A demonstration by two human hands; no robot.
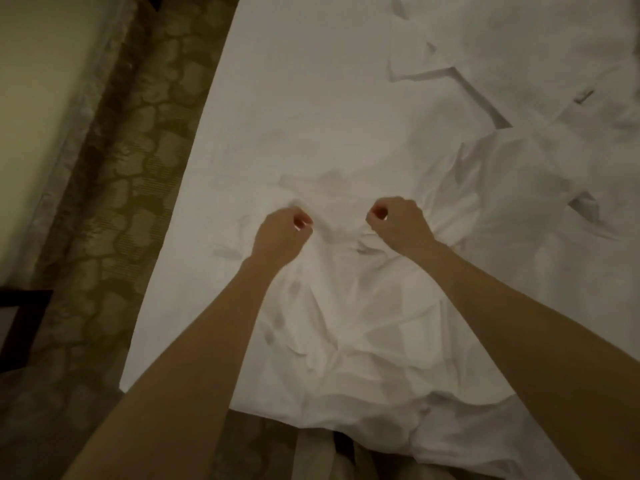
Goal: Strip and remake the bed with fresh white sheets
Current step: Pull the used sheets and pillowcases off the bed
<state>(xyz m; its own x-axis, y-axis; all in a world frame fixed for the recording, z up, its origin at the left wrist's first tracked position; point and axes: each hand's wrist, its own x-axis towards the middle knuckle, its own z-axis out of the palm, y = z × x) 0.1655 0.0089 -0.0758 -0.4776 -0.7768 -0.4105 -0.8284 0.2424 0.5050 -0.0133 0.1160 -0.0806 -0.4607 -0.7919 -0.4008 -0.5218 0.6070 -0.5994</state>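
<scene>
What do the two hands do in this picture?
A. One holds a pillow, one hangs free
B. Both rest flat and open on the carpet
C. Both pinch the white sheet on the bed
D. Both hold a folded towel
C: the left hand and the right hand each have their fingers curled, gripping bunched folds of the white sheet.

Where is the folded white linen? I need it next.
In the head view, the folded white linen lies at the bed's upper right, beyond the right hand.
</scene>
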